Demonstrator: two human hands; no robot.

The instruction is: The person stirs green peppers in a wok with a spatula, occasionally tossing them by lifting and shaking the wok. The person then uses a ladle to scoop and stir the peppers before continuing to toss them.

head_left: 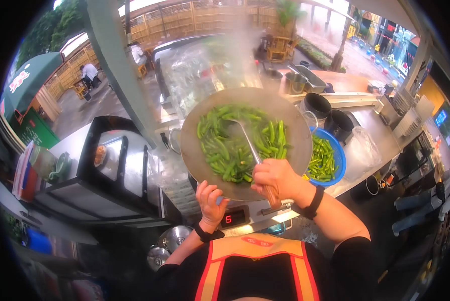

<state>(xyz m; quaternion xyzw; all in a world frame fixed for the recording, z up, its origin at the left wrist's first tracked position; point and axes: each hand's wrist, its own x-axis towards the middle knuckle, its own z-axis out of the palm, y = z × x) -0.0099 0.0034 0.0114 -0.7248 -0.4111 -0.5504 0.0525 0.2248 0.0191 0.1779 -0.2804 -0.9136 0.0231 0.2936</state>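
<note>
A wide wok [192,150] stands in front of me, and steam rises over it. Long green peppers [225,150] cover its bottom. My right hand [280,180] is wrapped around the wooden handle of a metal wok ladle [249,139], whose shaft reaches across the wok; its head is sunk among the peppers. By the near left part of the rim is my left hand [211,205], holding nothing, with its fingers apart and loosely bent. Under the wok's near edge, a red digit glows on a display [235,217].
More green peppers fill a blue basin [341,158] right of the wok. Beyond it are dark pots [317,104] and a clear plastic bag [363,150]. A black-framed counter unit [119,165] stands left, metal lids [177,238] below. One person [423,205] is at the far right.
</note>
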